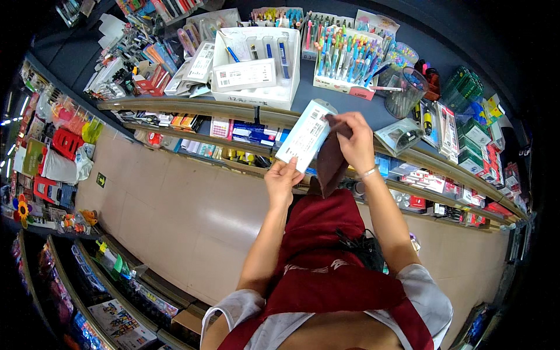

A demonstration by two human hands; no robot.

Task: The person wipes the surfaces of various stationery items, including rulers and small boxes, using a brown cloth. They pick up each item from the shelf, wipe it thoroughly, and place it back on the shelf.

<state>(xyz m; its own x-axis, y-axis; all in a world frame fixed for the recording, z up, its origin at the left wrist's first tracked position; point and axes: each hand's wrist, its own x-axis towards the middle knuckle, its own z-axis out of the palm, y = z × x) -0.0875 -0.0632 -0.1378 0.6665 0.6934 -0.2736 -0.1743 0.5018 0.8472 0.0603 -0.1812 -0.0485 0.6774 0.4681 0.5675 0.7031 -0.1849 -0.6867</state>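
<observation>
My left hand (283,179) pinches the lower end of a flat, light blue and white package (305,135) that bears printing and has a hang tab at its top. At the upper right edge of the package, my right hand (353,138) holds a dark brown cloth (330,164), which hangs down beside it. Behind the package, a white open box (291,94) on the shelf holds a similar printed package (244,75) and several slim clear cases with blue items. To its right stands a display box of colourful pens (348,61).
A clear cylindrical container (406,92) and a clear blister package (400,134) are near the shelf's metal front rail (175,106). Lower tiers hold boxed stationery. Hanging goods (68,144) line the left, racks (109,280) stand at lower left, and tiled floor (175,210) lies between.
</observation>
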